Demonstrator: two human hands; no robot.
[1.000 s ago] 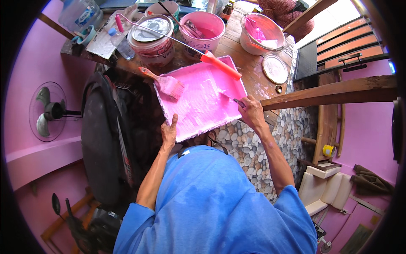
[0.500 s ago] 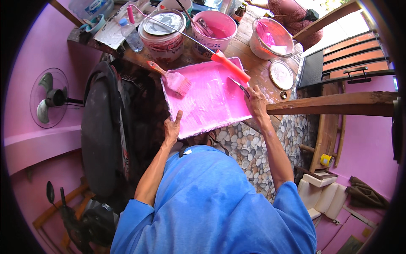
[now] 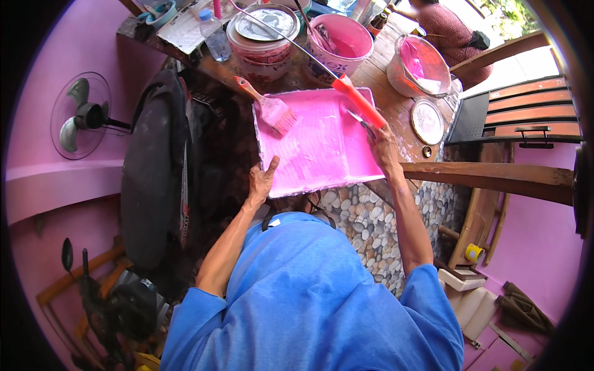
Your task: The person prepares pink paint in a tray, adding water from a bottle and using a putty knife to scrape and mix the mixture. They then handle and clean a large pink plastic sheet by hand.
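Note:
A shallow paint tray (image 3: 303, 139) coated in pink paint is in front of me, its far side by the wooden table. My left hand (image 3: 262, 178) is closed on its near left edge, thumb on top. My right hand (image 3: 386, 149) is at the right edge, fingers closed around a small tool with a narrow metal blade (image 3: 355, 116). The blade points over the tray; the tool's handle is mostly hidden. A paintbrush (image 3: 270, 107) with pink bristles lies across the tray's left side. The orange handle of a paint roller (image 3: 359, 102) crosses the far right corner, close to my right fingers.
On the table (image 3: 380, 65) stand a lidded paint bucket (image 3: 263, 59), an open bucket of pink paint (image 3: 340, 52), a basin (image 3: 419, 65), a plastic bottle (image 3: 215, 38) and a round lid (image 3: 427, 122). A wooden beam (image 3: 489, 179) juts in at right. A motorbike (image 3: 154, 167) stands left. Another person (image 3: 455, 37) is beyond.
My view has shifted, so the table and its buckets appear farther right and slightly lower. Both hands keep their places on the tray, and the brush still lies across it.

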